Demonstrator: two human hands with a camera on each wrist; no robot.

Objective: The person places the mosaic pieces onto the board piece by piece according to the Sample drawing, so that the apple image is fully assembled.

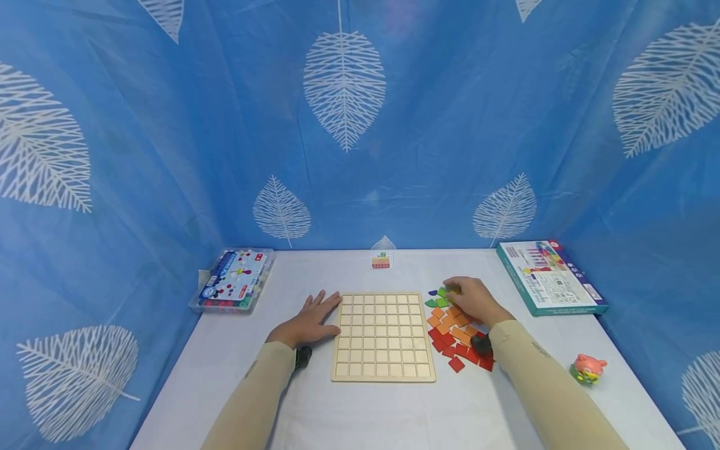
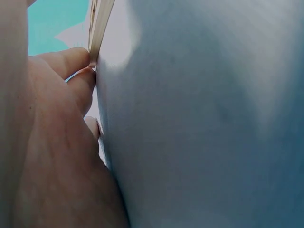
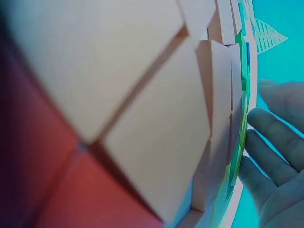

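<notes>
- Head view: the left hand [image 1: 311,320] lies flat on the white worktop [image 1: 360,412], fingers straight and spread, fingertips right at the left edge of the wooden grid board [image 1: 382,336]. Nothing in its grip. The board's cells look bare.
- Same view: the right hand [image 1: 472,300] sits over the pile of coloured tiles [image 1: 457,334] just right of the board, fingers bent down onto the green tiles [image 1: 440,297] at the far end. It hides part of the pile, so I can't tell if it's actually pinching one.
- Left wrist view: super close and blurry, mostly worktop. A fingertip [image 2: 71,61] touches the board's edge [image 2: 99,23]; the rest is cut off.
- Right wrist view: orange tiles [image 3: 156,142] fill the frame, out of focus, with a red tile [image 3: 71,190] at the bottom left. The fingers [image 3: 275,137] look fairly straight beside the green edges, tips hidden.
</notes>
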